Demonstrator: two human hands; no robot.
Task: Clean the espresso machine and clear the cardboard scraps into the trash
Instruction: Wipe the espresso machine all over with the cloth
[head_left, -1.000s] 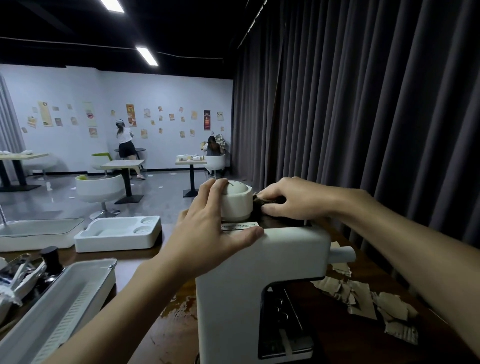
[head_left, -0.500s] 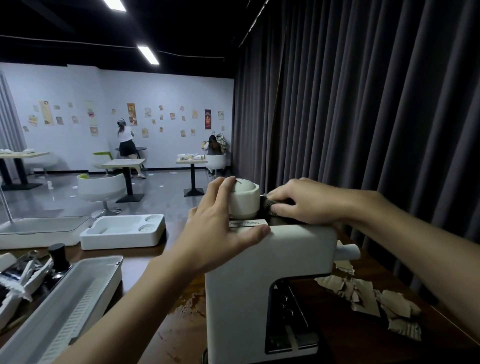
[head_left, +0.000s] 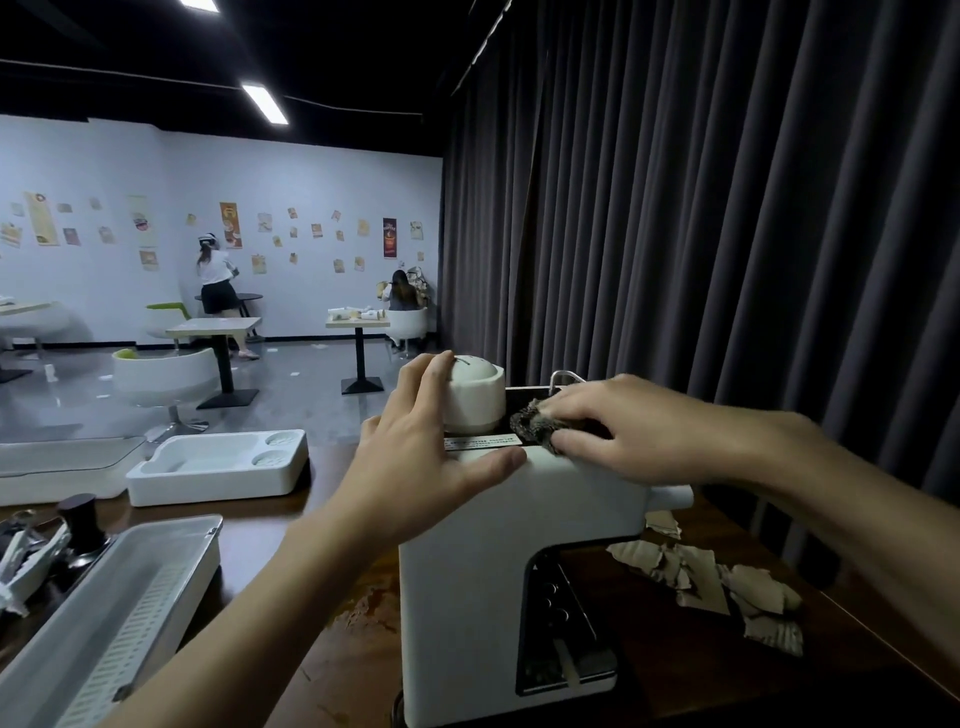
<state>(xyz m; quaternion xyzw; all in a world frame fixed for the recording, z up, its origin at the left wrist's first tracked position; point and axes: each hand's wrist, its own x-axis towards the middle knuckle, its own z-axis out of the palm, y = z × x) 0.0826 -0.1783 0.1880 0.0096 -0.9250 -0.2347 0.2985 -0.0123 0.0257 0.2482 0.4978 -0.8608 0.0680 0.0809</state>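
White espresso machine (head_left: 483, 561) upright on dark table (head_left: 343, 660), front panel facing right, left hand (head_left: 415, 467) spread flat on its top beside round knob (head_left: 475, 397), right hand (head_left: 639, 431) pinching dark cloth (head_left: 535, 427) against top edge, torn cardboard scraps (head_left: 711, 582) on table at right.

You stand in a mock café space: far left, small tables (head_left: 213, 326) with white tub chairs (head_left: 166, 371), menu-style posters (head_left: 230, 224) on the pale wall (head_left: 311, 171); dark curtain (head_left: 727, 208) right; espresso machine (head_left: 493, 561) near.
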